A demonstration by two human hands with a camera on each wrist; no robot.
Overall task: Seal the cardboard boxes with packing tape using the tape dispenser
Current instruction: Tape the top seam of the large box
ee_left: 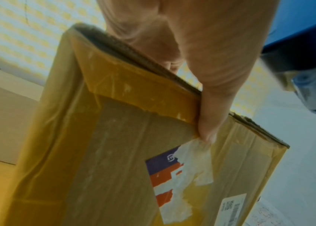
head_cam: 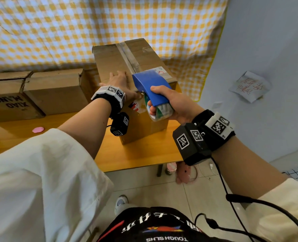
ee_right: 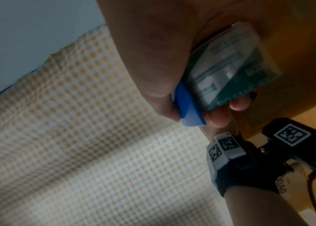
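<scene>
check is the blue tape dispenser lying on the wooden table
No, the right hand grips the blue tape dispenser above the tall cardboard box.

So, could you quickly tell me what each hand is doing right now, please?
Left hand: open, pressing flat on the cardboard box, thumb over its near edge.
Right hand: gripping the blue tape dispenser.

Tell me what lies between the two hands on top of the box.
In the head view, the blue tape dispenser, gripped by the right hand, sits between it and the left hand resting on the box.
</scene>
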